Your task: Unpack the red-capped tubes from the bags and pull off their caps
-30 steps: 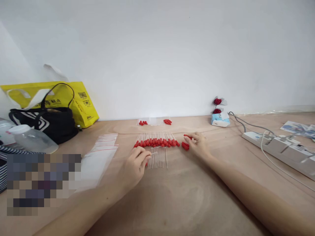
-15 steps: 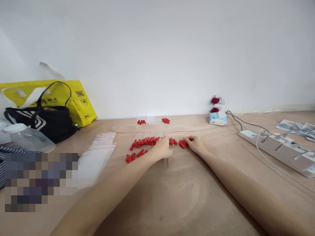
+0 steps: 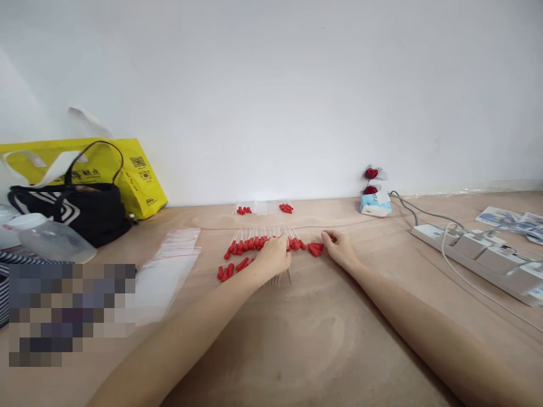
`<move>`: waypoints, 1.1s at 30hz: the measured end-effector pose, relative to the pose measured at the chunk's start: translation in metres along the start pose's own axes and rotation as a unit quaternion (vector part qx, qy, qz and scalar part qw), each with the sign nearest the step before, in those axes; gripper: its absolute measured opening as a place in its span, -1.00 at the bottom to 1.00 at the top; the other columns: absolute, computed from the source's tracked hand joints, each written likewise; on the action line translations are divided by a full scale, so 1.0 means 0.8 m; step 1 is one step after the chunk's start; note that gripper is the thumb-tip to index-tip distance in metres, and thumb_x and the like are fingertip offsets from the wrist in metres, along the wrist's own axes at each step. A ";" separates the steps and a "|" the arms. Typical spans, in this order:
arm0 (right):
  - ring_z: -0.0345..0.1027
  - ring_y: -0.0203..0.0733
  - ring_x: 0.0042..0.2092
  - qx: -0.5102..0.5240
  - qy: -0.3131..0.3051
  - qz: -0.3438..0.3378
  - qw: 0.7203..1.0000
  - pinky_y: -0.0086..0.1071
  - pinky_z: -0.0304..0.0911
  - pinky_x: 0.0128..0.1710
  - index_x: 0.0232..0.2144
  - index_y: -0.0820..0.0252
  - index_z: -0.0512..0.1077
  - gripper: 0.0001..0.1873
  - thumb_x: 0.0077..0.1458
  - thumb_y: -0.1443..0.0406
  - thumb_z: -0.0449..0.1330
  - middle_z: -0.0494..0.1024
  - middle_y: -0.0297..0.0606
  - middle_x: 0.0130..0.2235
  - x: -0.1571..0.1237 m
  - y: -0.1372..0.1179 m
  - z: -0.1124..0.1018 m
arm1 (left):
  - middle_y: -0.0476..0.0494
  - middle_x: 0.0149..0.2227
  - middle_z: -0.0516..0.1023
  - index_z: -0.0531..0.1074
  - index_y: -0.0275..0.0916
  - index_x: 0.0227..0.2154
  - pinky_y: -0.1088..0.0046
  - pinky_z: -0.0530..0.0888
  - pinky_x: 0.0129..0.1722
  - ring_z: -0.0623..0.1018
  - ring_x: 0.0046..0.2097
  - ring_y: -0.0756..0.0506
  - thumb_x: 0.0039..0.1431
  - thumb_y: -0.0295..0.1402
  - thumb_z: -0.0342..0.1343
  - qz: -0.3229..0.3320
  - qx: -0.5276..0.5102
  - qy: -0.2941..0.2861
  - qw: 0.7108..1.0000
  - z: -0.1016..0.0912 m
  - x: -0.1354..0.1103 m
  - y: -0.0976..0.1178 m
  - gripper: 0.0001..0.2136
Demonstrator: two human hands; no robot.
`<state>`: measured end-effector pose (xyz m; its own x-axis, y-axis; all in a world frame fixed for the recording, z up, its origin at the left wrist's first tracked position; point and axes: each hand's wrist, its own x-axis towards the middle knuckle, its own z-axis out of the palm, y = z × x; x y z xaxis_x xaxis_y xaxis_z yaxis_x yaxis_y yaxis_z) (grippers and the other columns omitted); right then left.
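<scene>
A row of thin clear tubes with red caps (image 3: 250, 244) lies on the tan table (image 3: 305, 339). My left hand (image 3: 274, 257) rests at the row's right end, on top of a bundle of bare clear tubes (image 3: 288, 275). Its fingers are curled down and hide what they hold. Loose red caps (image 3: 229, 270) lie left of that hand. My right hand (image 3: 339, 249) sits beside a small pile of red caps (image 3: 316, 249), fingers curled, with a bit of red showing between them.
Two small clear bags with red caps (image 3: 265, 208) lie near the wall. A larger clear zip bag (image 3: 169, 265) is at the left, beyond it a black handbag (image 3: 80, 212), yellow bag (image 3: 139, 175) and plastic bottle (image 3: 51, 240). A power strip with cables (image 3: 479, 251) and a tissue pack (image 3: 374, 204) are at right.
My left hand moved from the near-left side of the tubes up and right to the capped row, uncovering loose red caps at the left. My right hand stayed by the cap pile.
</scene>
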<state>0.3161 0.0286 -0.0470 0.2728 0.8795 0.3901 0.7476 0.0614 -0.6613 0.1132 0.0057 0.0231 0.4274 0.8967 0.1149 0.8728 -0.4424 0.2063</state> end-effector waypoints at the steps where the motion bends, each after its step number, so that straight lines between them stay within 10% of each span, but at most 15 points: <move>1: 0.31 -0.17 -0.29 -0.006 0.010 -0.006 1.000 -0.35 0.07 -0.28 -0.33 0.15 0.46 -0.65 0.04 0.13 -0.05 0.51 -0.25 -0.34 -0.002 -0.003 -0.002 | -0.09 -0.43 0.43 0.26 -0.22 -0.35 0.43 0.31 -0.40 0.44 -0.33 -0.10 0.04 -0.42 -0.07 0.020 -0.005 0.013 1.000 -0.002 -0.010 -0.006 -0.91; 7: 0.20 -0.22 -0.31 -0.104 0.027 -0.202 0.973 -0.29 -0.12 -0.22 -0.47 0.08 0.49 -0.72 -0.02 0.07 0.08 0.45 -0.30 -0.45 -0.023 -0.038 -0.005 | -0.08 -0.41 0.44 0.37 -0.22 -0.44 0.41 0.34 -0.30 0.41 -0.31 -0.06 0.07 -0.30 -0.01 0.262 0.004 0.091 0.961 -0.005 -0.082 -0.068 -0.88; 11: 0.16 -0.22 -0.31 -0.162 0.031 -0.264 0.950 -0.28 -0.17 -0.25 -0.46 0.09 0.49 -0.72 -0.03 0.06 0.09 0.43 -0.28 -0.46 -0.027 -0.059 0.006 | -0.12 -0.19 0.47 0.43 -0.12 -0.26 0.30 0.31 -0.10 0.40 -0.13 -0.09 0.10 -0.30 0.00 0.295 -0.005 0.125 0.947 -0.002 -0.096 -0.090 -0.83; 16: 0.14 -0.20 -0.31 -0.203 0.013 -0.266 0.942 -0.26 -0.19 -0.25 -0.44 0.07 0.48 -0.76 -0.03 0.09 0.11 0.43 -0.28 -0.44 -0.025 -0.065 0.013 | -0.10 0.13 0.20 0.20 0.06 0.02 0.04 0.08 0.09 0.16 0.16 -0.22 0.03 -0.14 0.04 0.391 0.009 -0.019 0.920 -0.007 -0.090 -0.073 -0.56; 27: 0.15 -0.22 -0.32 -0.209 0.029 -0.284 0.935 -0.23 -0.21 -0.21 -0.45 0.10 0.48 -0.77 0.06 0.19 0.05 0.44 -0.28 -0.44 -0.027 -0.061 0.019 | -0.19 0.20 -0.01 -0.11 -0.18 0.17 -0.01 -0.35 0.12 -0.05 0.23 -0.17 0.14 -0.06 -0.21 0.364 0.024 -0.104 0.925 0.004 -0.072 -0.045 -0.43; 33: 0.15 -0.25 -0.36 -0.162 0.099 -0.280 0.941 -0.26 -0.18 -0.22 -0.40 0.11 0.49 -0.76 0.08 0.22 0.03 0.41 -0.29 -0.51 -0.033 -0.060 0.013 | -0.29 0.19 0.02 -0.07 -0.26 0.16 -0.05 -0.25 0.12 -0.04 0.22 -0.23 0.12 -0.04 -0.17 0.356 0.020 -0.032 0.934 0.012 -0.068 -0.035 -0.39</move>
<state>0.2667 0.0072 -0.0322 -0.1354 0.6454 0.7518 0.9441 0.3142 -0.0997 0.0680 -0.0309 0.0019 0.9143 0.3757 0.1511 0.3703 -0.9267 0.0637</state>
